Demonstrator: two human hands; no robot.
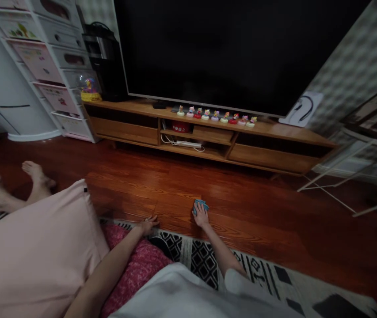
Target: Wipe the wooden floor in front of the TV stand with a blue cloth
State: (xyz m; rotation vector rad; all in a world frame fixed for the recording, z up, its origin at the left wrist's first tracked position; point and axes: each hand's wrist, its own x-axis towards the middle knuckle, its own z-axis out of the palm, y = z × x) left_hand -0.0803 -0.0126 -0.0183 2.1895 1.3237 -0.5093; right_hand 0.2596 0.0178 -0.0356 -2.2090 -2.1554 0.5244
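Observation:
My right hand [201, 215] reaches down to the brown wood floor, its fingers spread over a small blue cloth [200, 202]. The cloth looks folded and lies flat under the fingertips, partly hidden by them. Closer to me, my left hand [148, 225] rests low by the rug's edge with its fingers stretched out and nothing held. That forearm passes over patterned red-pink fabric [142, 269]. A wide pink pillow [39, 247] lies to the left of this arm.
Ahead stands a low wooden TV cabinet [195, 152] with several small figurines [215, 115] lined up before a large television [208, 53]. Bare feet [37, 176] show at left. A patterned rug [204, 260] lies beneath me. At right is a white-legged stand [330, 185].

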